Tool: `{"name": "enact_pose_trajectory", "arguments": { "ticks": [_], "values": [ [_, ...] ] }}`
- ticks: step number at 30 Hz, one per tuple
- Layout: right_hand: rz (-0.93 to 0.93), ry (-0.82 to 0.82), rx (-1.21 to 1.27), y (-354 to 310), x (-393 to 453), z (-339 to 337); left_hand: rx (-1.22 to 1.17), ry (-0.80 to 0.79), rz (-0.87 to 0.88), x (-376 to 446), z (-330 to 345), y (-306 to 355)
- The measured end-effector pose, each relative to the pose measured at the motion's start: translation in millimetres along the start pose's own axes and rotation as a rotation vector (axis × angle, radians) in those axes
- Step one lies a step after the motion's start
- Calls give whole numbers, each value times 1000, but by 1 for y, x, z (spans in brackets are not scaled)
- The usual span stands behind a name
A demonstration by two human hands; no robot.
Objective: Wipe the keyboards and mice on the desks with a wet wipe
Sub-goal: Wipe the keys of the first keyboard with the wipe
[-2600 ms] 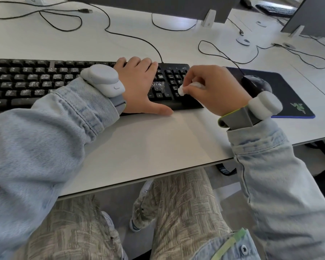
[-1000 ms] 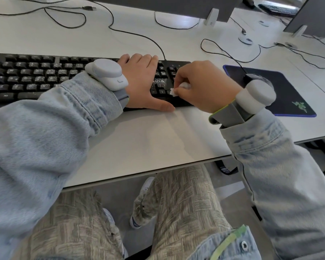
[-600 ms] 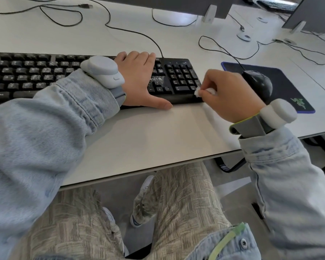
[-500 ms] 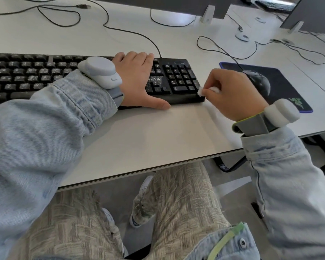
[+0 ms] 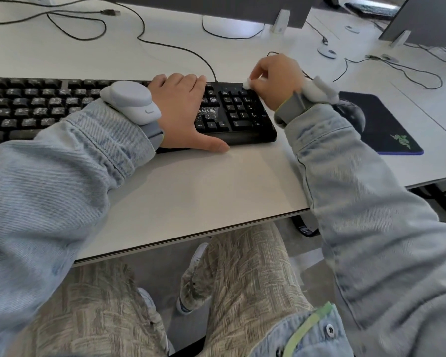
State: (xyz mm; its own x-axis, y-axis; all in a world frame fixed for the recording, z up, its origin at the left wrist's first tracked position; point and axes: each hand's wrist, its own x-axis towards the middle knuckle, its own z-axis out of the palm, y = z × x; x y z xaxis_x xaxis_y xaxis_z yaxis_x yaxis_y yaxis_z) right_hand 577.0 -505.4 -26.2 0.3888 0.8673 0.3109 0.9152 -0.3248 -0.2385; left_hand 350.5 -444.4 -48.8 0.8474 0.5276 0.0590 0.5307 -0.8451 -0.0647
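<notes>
While the flat left hand [image 5: 183, 109] steadies the black keyboard [image 5: 232, 112], the right hand [image 5: 276, 81] pinches a crumpled white wipe [image 5: 247, 84].

Left hand [image 5: 184, 109] flat on black keyboard [image 5: 229, 117], fingers straight, thumb out along the front edge. Right hand [image 5: 278, 78] pinches a small white wipe [image 5: 247, 84] at the keyboard's far right corner. Mouse [image 5: 353, 117] on dark mouse pad [image 5: 386, 124], partly behind right sleeve. White desk [image 5: 204, 186].
</notes>
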Motion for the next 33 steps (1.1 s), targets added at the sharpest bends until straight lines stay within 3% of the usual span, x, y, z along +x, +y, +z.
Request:
{"name": "enact_pose_trajectory", "arguments": {
  "ticks": [10, 16, 27, 33],
  "values": [
    [-98, -22, 62, -2, -80, -26, 4, 13, -2, 2, 2, 0],
    [-123, -161, 26, -5, -113, -49, -3, -5, -11, 2, 1, 0],
    [-146, -9, -22, -27, -39, -37, -13, -70, -44, -11, -12, -22],
    [-170, -133, -160, -45, 11, -15, 31, -142, -68, -31, -11, -56]
  ]
}}
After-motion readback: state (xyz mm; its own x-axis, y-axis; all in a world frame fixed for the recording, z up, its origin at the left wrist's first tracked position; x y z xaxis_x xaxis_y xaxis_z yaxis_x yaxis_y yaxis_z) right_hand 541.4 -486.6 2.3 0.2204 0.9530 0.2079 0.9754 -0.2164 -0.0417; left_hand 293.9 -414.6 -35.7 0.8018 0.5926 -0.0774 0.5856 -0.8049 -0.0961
